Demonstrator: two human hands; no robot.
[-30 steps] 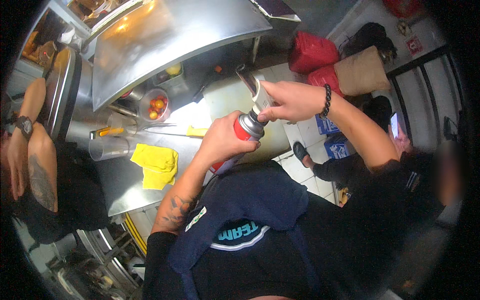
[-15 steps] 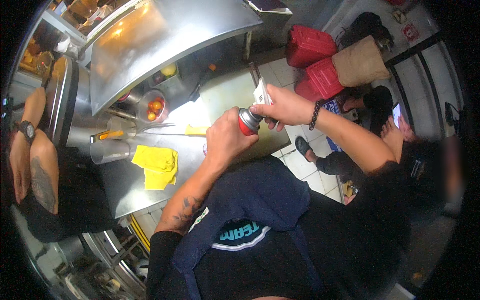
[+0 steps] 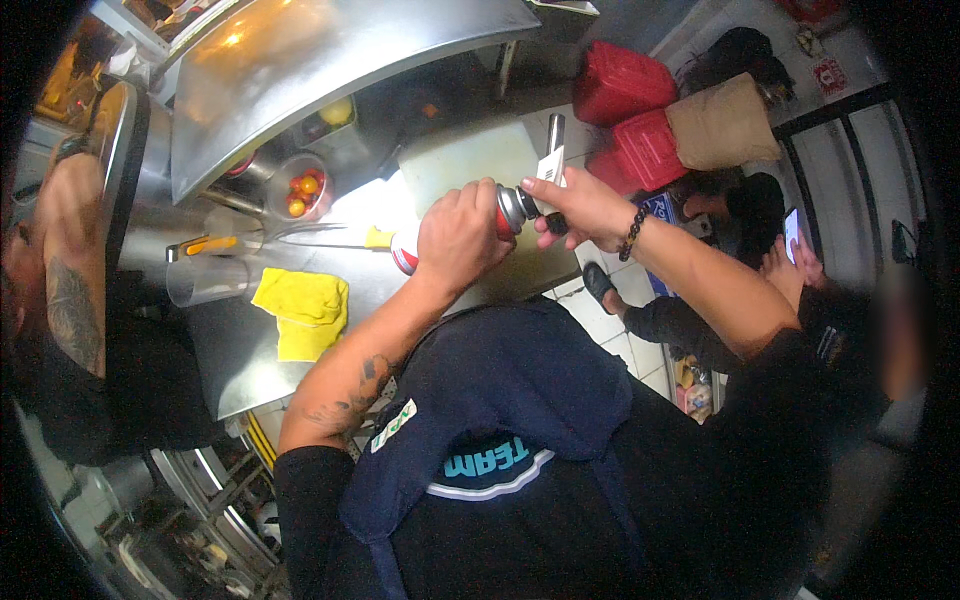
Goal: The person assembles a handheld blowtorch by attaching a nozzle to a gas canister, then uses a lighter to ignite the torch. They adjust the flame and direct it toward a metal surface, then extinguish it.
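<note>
Worktop (image 3: 300, 375) of steel runs beneath me, under a curved metal hood (image 3: 330, 70); two red containers (image 3: 630, 110) stand on the tiled floor beyond. Over the last second I note the red spray can (image 3: 455, 240) has come up level and both hands have closed in together above the worktop's far edge, which I judge brings can and knife into working contact. My left hand (image 3: 460, 240) is wrapped shut around the can. My right hand (image 3: 585, 210) is closed on a knife (image 3: 553, 160), blade upright just beside the can's nozzle. A yellow cloth (image 3: 305, 310) lies near.
</note>
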